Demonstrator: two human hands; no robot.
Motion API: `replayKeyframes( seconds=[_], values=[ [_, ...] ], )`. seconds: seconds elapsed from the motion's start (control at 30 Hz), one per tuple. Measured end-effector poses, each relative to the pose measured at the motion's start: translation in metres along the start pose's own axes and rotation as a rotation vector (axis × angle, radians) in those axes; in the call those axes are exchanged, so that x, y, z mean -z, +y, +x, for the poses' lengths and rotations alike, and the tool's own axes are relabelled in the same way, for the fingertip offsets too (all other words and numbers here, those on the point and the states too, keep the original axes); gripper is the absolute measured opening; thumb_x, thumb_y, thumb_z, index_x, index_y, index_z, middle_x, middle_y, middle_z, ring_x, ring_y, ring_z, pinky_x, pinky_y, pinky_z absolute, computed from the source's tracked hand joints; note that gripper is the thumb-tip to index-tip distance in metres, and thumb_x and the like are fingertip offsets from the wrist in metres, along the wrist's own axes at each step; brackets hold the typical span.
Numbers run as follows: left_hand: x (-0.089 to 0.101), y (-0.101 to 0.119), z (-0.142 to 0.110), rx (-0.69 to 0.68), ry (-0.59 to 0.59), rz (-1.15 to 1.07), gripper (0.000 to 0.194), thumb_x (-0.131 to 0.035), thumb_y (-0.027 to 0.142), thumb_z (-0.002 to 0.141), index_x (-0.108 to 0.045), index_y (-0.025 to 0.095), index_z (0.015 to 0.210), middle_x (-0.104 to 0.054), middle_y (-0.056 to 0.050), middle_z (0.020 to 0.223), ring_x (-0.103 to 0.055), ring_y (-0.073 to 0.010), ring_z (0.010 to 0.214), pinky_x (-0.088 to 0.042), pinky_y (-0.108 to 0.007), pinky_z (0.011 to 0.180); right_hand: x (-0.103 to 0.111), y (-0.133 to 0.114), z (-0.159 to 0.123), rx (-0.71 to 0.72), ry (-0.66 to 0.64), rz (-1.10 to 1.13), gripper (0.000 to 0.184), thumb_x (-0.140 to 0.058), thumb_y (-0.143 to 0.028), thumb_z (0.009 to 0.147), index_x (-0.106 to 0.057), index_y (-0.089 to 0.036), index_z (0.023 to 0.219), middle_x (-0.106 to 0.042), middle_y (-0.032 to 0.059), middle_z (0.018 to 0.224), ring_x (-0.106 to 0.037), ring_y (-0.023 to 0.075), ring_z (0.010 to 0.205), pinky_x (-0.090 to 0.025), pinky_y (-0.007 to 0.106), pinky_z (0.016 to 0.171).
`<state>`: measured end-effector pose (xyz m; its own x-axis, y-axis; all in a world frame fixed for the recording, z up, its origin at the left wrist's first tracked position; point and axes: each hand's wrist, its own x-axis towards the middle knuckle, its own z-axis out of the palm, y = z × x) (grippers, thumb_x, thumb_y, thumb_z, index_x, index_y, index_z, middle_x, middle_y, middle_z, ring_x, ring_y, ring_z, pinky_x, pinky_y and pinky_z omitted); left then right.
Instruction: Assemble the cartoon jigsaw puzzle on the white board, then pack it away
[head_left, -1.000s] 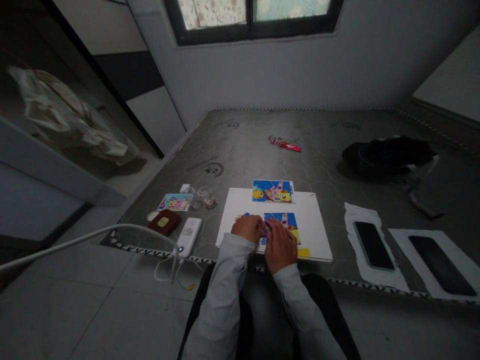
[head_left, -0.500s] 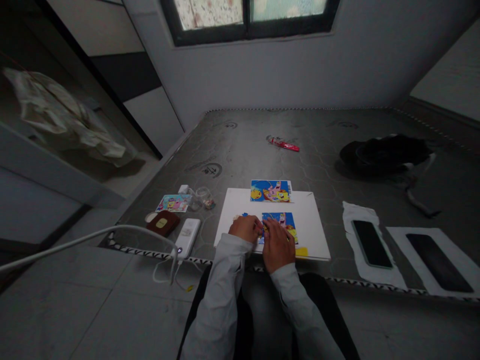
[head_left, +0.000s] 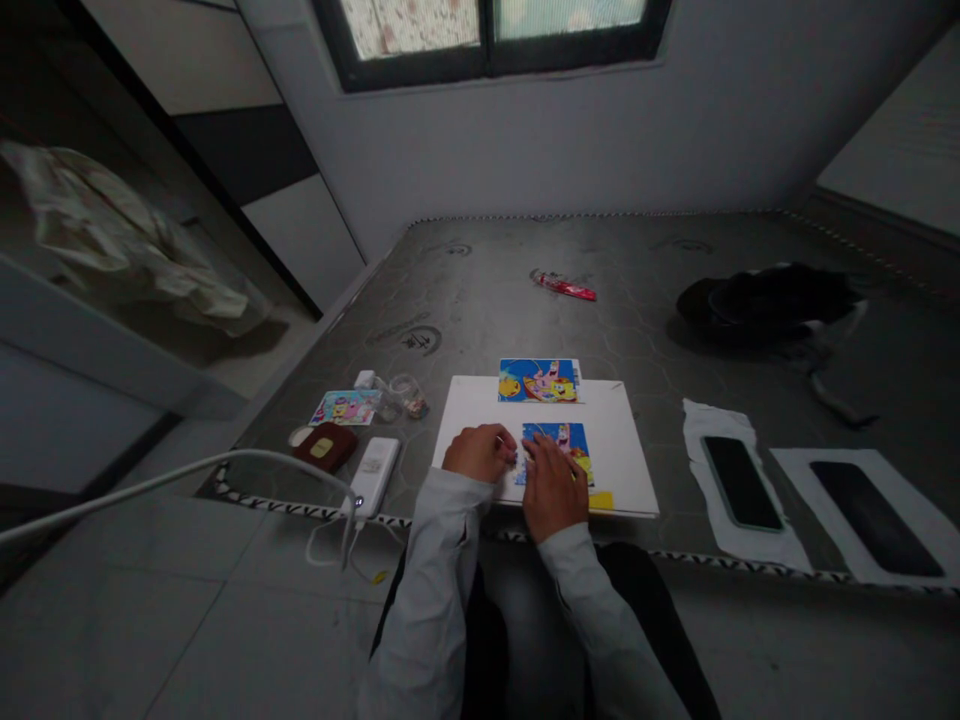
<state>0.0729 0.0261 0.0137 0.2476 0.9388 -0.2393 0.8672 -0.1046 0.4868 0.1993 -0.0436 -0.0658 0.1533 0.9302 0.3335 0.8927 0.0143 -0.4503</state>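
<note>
Watching from overhead, I see the left hand (head_left: 480, 452) and right hand (head_left: 553, 488) close together, fingers curled at the edge of a part-built cartoon jigsaw (head_left: 556, 450) on a white board (head_left: 622, 450). Whether they pinch a piece is hard to make out (the fingers hide that edge). A matching picture (head_left: 538, 381) overlaps the board's top edge. Left of the board, a small glass jar (head_left: 409, 395) stands on the mattress (head_left: 480, 300), its contents too small to tell.
</note>
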Motion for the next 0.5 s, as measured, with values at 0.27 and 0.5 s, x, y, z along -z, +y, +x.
replayKeyframes(
  seconds=[0.27, 0.5],
  values=[
    [0.004, -0.016, 0.005, 0.049, 0.135, 0.048, 0.016, -0.068, 0.026, 0.074, -0.075, 0.032, 0.087, -0.073, 0.002, 0.1, -0.065, -0.017, 0.095, -0.047, -0.026, 0.083, 0.003, -0.002, -0.001, 0.01, 0.027, 0.006, 0.036, -0.04, -0.019, 0.095, -0.058, -0.027, 0.125, -0.057, 0.0033, 0.138, -0.048, 0.0178, 0.13, -0.024, 0.037, 0.105],
    [0.002, -0.002, 0.001, -0.049, -0.144, 0.168, 0.034, -0.085, 0.042, 0.054, -0.075, 0.035, 0.086, -0.073, 0.004, 0.091, -0.066, -0.0193, 0.092, -0.05, -0.028, 0.082, 0.001, -0.001, -0.001, 0.014, 0.025, 0.009, 0.036, -0.039, -0.019, 0.095, -0.059, -0.026, 0.124, -0.056, 0.0034, 0.139, -0.047, 0.0176, 0.129, -0.024, 0.037, 0.105]
  ],
)
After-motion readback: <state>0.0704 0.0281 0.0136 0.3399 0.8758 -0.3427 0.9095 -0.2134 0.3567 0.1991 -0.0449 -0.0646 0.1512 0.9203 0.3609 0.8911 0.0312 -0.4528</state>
